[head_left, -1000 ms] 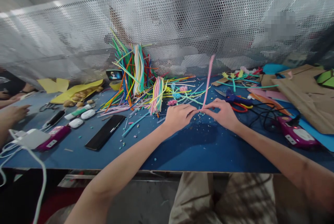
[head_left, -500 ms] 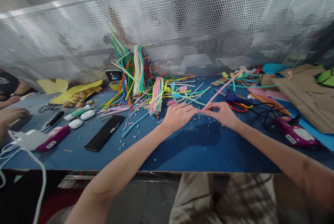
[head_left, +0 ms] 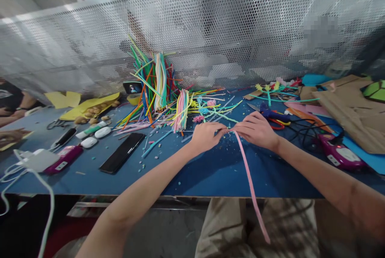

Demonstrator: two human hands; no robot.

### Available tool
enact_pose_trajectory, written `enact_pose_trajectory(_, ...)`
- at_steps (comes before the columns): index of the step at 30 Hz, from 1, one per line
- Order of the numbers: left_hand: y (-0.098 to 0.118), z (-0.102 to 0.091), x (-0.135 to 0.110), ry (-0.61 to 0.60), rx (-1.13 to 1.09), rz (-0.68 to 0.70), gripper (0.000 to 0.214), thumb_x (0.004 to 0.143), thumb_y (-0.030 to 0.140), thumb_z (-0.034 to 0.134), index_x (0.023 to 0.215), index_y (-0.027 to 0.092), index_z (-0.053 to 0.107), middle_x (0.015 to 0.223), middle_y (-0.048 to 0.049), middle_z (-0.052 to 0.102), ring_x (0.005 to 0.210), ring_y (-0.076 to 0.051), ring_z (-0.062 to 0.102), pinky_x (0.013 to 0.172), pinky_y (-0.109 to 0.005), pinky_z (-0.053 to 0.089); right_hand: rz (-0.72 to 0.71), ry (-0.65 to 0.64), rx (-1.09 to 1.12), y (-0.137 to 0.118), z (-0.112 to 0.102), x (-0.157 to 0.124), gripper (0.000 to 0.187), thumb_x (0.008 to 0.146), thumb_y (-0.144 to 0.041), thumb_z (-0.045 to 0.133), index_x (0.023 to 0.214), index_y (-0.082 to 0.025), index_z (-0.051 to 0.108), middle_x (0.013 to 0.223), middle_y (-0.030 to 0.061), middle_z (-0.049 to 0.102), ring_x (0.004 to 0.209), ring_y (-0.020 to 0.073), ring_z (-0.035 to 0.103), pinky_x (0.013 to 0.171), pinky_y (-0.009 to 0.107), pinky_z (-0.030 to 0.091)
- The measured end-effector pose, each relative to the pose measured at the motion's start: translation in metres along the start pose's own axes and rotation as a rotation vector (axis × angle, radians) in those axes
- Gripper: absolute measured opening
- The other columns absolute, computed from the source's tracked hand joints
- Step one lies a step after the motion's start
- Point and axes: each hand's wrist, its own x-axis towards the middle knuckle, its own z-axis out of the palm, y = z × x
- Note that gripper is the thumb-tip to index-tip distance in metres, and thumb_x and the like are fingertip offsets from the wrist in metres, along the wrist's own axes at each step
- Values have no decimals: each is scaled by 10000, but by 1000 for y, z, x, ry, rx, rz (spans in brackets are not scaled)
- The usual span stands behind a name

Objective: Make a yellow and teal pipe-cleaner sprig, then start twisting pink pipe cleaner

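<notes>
A pink pipe cleaner (head_left: 250, 178) hangs from my fingertips, its long free end dropping past the front table edge toward my lap. My right hand (head_left: 257, 130) pinches it close to its upper end. Fingertips of my left hand (head_left: 207, 136) are pressed together right beside, at the same spot; what they grip there is tiny and mostly covered by the fingers. Just behind my hands lie pink and blue twisted pipe cleaner flowers (head_left: 203, 110) with a light green stem (head_left: 224, 117).
A heap of coloured pipe cleaners (head_left: 150, 85) stands against the perforated metal panel (head_left: 225, 29). At left are a black phone (head_left: 122, 152), chargers and another person's hand (head_left: 10, 138). Right of my hands lie red-handled scissors (head_left: 275, 123), cables, a purple power strip (head_left: 341, 154) and brown paper (head_left: 351, 105).
The pink pipe cleaner's free end has swung from pointing up and away to hanging down toward me. My right hand has turned over it, while my left fingers have curled in more.
</notes>
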Motion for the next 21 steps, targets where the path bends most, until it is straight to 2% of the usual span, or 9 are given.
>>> enact_pose_trajectory(2,0,2,0,19,27,9,302,975,437,469,946,267,717,960,33,755,856,-136,701,614,-245,403,89,15,59,-2,4,1,167,921,-280,585,1014,-278,724,987,-11,758,867,178,594,841,378,361)
enact_pose_trajectory(4,-2,4,0,53,66,34,302,972,443,473,948,266,716,958,31,755,851,-138,702,597,-249,394,240,34,166,-5,9,3,146,898,-340,614,909,-259,736,903,8,756,854,193,601,830,384,372)
enact_pose_trajectory(7,-7,7,0,114,130,119,277,969,427,491,987,262,713,949,16,754,839,-132,699,622,-253,410,520,31,422,-10,13,7,213,847,-427,654,788,-235,725,781,20,722,774,193,600,777,365,409)
enact_pose_trajectory(10,-12,5,2,154,194,248,255,976,385,493,1017,251,705,966,-3,748,869,-126,687,711,-253,436,680,-36,697,-12,11,10,260,833,-447,644,737,-214,706,747,13,700,728,177,599,730,331,432)
enact_pose_trajectory(12,-13,2,2,162,239,306,247,983,356,484,1010,241,701,961,-11,744,867,-126,674,741,-261,436,704,-66,796,-12,9,11,263,837,-442,633,741,-207,701,743,5,694,714,165,592,708,314,430)
enact_pose_trajectory(15,-12,-4,2,171,301,332,241,985,333,476,996,236,697,929,-14,740,827,-136,656,727,-281,420,693,-32,803,-13,9,11,247,826,-450,652,788,-211,705,760,-2,687,685,146,555,682,303,425)
enact_pose_trajectory(19,-10,-4,0,157,274,305,243,984,339,476,1005,249,701,912,-2,742,809,-139,648,709,-282,411,672,37,748,-12,12,8,263,795,-488,689,829,-231,730,813,9,703,715,161,573,692,317,449)
enact_pose_trajectory(21,-8,-2,0,137,204,250,262,982,366,475,998,253,711,908,2,746,811,-136,653,707,-275,415,648,44,684,-11,12,7,262,798,-495,689,839,-243,748,815,18,713,752,182,600,705,333,463)
